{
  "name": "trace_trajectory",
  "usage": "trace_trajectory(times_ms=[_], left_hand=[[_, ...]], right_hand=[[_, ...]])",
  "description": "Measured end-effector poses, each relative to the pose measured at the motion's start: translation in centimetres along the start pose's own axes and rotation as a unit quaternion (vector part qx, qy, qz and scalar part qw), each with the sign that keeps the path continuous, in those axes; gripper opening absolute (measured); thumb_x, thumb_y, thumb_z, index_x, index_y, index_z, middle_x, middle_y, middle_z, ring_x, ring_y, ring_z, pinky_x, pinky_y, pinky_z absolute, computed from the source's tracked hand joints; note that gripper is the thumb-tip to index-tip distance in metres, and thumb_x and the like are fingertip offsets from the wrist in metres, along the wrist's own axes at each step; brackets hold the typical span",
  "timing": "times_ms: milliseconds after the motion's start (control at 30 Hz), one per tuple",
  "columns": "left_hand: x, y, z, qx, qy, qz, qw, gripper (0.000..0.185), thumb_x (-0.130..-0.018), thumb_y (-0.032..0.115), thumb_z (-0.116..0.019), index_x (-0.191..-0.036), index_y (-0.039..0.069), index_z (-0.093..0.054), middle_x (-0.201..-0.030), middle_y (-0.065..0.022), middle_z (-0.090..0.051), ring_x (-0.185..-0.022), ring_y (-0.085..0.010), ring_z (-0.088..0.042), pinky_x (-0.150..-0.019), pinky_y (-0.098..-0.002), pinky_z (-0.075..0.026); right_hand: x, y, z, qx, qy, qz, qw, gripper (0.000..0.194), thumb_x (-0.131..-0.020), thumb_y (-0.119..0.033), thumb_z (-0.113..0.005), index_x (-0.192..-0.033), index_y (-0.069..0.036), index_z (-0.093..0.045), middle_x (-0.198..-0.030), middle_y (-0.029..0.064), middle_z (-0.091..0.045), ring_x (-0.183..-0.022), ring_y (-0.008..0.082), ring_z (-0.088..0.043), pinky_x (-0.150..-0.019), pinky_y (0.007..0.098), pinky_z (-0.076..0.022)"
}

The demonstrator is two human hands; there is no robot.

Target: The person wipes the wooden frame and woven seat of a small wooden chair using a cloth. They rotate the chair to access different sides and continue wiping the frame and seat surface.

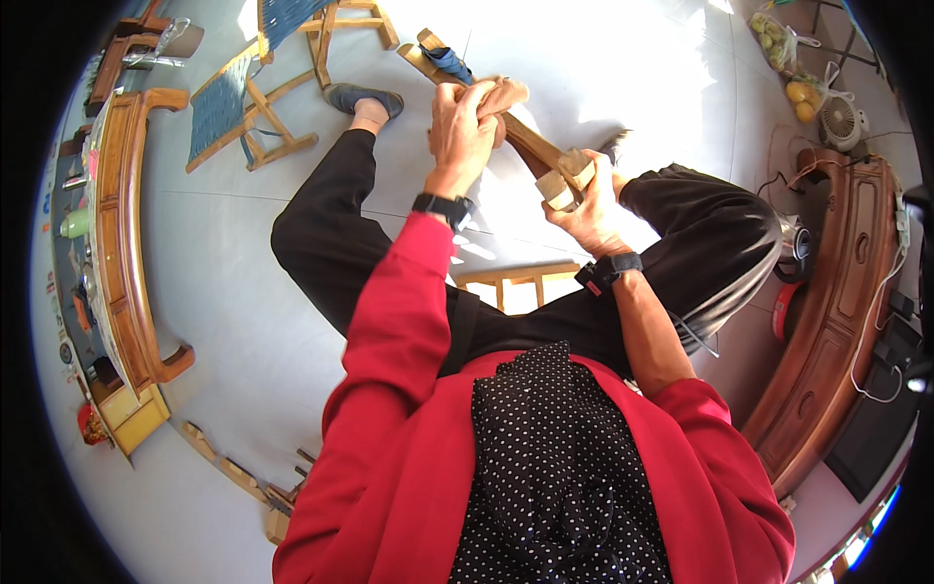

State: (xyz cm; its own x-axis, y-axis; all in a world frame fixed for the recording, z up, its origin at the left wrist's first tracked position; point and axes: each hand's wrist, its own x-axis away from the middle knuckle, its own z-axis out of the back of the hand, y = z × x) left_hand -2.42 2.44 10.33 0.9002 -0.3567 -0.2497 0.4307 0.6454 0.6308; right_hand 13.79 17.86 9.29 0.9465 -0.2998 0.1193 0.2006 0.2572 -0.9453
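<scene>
My left hand (461, 135) is closed around a tan cloth or similar folded piece (503, 96), pressed against a folded wooden frame (531, 139). Blue woven webbing (446, 64) is wrapped about the frame's far end. At the near end, two square-cut wooden ends (566, 181) stick up beside the fingers of my right hand (595, 208), which grips the frame there. The frame slants from upper left to lower right above the floor, between my knees. My left palm and what lies under it are hidden.
Two wooden folding stools with blue woven seats, one nearer (222, 113) and one farther (292, 18), stand at the upper left. A wooden table (120, 241) runs along the left, a wooden cabinet (824, 321) along the right. A small fan (843, 123) and bagged fruit (803, 98) are upper right.
</scene>
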Motion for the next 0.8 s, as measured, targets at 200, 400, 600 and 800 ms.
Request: trace_trajectory(times_ms=[200,400,600,800], left_hand=[[5.3,3.1,-2.1,0.124,-0.150,-0.169,0.966,0.044,-0.081,0.001,-0.068,-0.121,0.021,-0.069,-0.112,-0.0055,-0.055,-0.107,-0.0288,-0.057,-0.091,-0.0420,-0.051],[2.1,0.2,-2.6,-0.014,-0.102,-0.238,0.966,0.039,-0.089,0.009,-0.062,-0.122,0.028,-0.069,-0.112,-0.0054,-0.056,-0.104,-0.0283,-0.055,-0.088,-0.0418,-0.051],[0.4,-0.2,-2.0,-0.043,-0.100,-0.149,0.983,0.051,-0.080,-0.004,-0.064,-0.125,0.020,-0.069,-0.108,-0.0087,-0.055,-0.102,-0.0324,-0.055,-0.086,-0.0429,-0.053],[6.6,3.9,-4.4,0.002,-0.138,-0.156,0.978,0.048,-0.082,0.010,-0.068,-0.126,0.028,-0.068,-0.108,-0.0042,-0.050,-0.103,-0.0278,-0.055,-0.083,-0.0388,-0.058]], right_hand=[[-0.8,1.4,-0.3,-0.022,0.030,0.119,0.992,0.084,-0.067,-0.006,-0.085,-0.133,-0.004,-0.034,-0.117,0.0136,-0.055,-0.106,0.0260,-0.060,-0.089,0.0363,-0.0537],[-0.9,1.8,0.5,-0.048,0.031,0.013,0.998,0.084,-0.067,-0.006,-0.084,-0.134,-0.002,-0.033,-0.117,0.0136,-0.054,-0.104,0.0229,-0.059,-0.086,0.0350,-0.0545],[-1.1,1.6,0.6,-0.091,0.026,-0.024,0.995,0.065,-0.071,-0.004,-0.082,-0.124,-0.002,-0.045,-0.111,0.0083,-0.057,-0.101,0.0187,-0.058,-0.089,0.0329,-0.0519],[-1.2,3.3,0.6,-0.009,0.053,0.019,0.998,0.084,-0.065,-0.009,-0.085,-0.133,-0.001,-0.037,-0.117,0.0146,-0.055,-0.106,0.0263,-0.060,-0.088,0.0370,-0.0547]])
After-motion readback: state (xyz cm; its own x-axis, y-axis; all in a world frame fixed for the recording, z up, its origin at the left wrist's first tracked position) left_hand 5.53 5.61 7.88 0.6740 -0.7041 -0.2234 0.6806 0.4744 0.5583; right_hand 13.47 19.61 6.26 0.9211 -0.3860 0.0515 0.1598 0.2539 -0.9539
